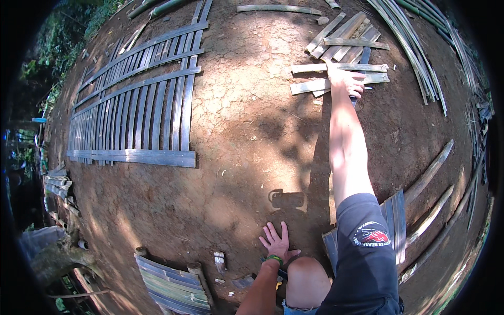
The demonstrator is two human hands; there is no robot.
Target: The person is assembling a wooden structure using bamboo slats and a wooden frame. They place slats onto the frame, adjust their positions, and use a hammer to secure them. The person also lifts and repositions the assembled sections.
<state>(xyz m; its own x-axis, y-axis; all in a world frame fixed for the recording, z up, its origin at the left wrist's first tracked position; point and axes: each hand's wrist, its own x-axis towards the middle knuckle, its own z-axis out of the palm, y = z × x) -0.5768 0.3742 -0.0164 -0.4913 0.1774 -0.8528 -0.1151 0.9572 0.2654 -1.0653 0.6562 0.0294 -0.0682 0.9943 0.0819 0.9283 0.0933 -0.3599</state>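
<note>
My right arm is stretched far forward, and my right hand (346, 83) is closed around a long, dark, flat tool (365, 55). Its dark end shows below my fingers and its flat grey part beyond them; the exact kind is hard to make out. Split bamboo slats (310, 86) lie loosely under and around that hand, with a stack of more slats (348, 37) just behind. Near my bent knee, my left hand (277, 244) has its fingers spread, palm down at the bare dirt (231, 199), and holds nothing. A green band circles its wrist.
A bamboo slat panel (131, 156) lies at the left. Long bamboo strips (412, 47) lie at the far right, with poles (430, 215) nearer. A low slatted bamboo piece (173, 286) is at the lower left, beside a short bamboo stub (219, 261).
</note>
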